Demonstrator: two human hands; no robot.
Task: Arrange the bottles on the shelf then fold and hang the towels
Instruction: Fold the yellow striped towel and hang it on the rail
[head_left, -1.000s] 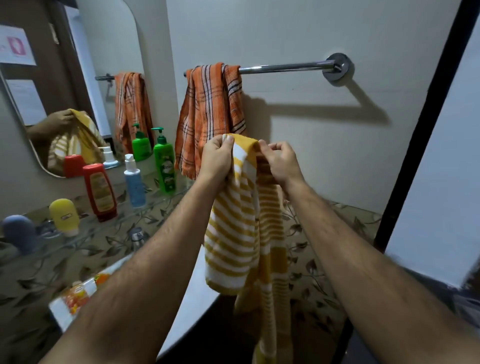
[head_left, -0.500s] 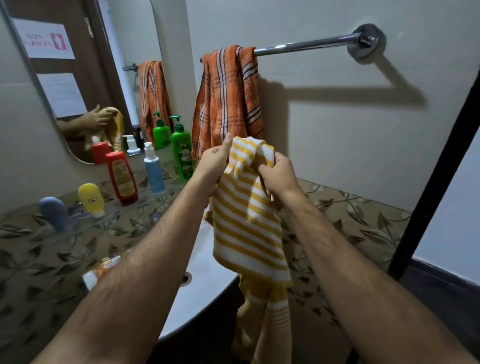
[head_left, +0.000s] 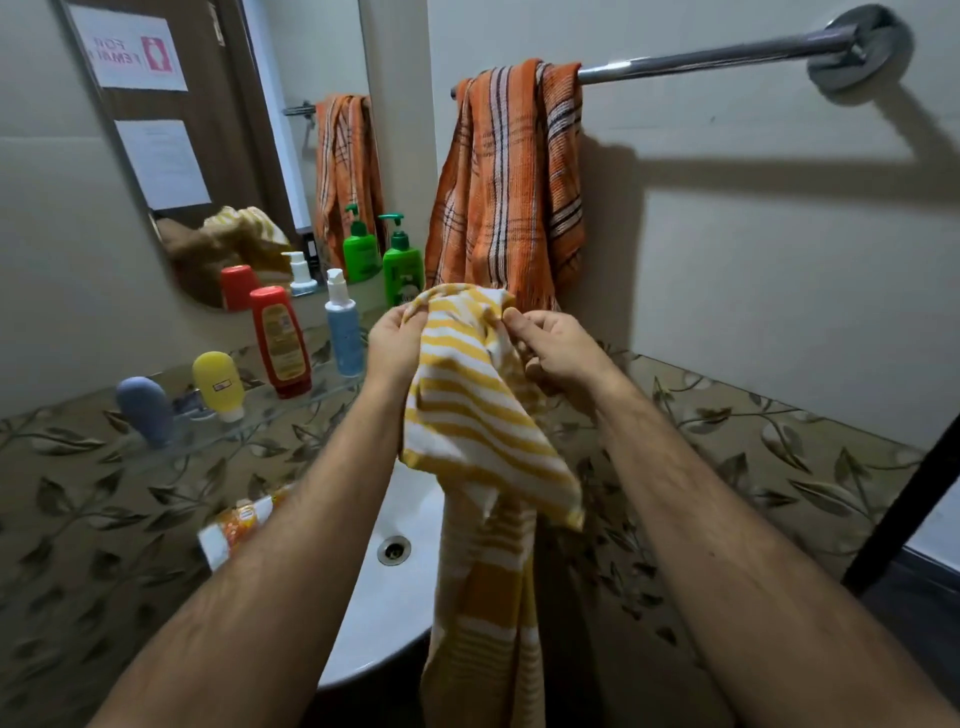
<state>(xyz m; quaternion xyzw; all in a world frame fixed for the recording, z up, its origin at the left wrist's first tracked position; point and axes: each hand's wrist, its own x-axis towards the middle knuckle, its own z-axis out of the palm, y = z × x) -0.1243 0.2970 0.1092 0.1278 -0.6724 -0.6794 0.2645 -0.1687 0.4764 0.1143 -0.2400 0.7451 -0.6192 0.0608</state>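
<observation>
Yellow towel held up by its top edge, below the free stretch of rail

Nearest, the yellow striped towel (head_left: 483, 431) hangs with its long axis vertical over the front rim of the basin (head_left: 400, 597); its top fold is pinched between the left hand (head_left: 397, 340) and the right hand (head_left: 558, 351), both with fingers curled onto the cloth, about level and equally near it. Beyond, the bottles (head_left: 280, 340) stand along the glass shelf (head_left: 249, 421). Farthest, the orange towel (head_left: 511, 182) drapes the left end of the towel rail (head_left: 717, 52); the bare rail lies up and to the right of the fingers. Compared with half a second earlier, the hands sit slightly wider apart, spreading the top edge.
</observation>
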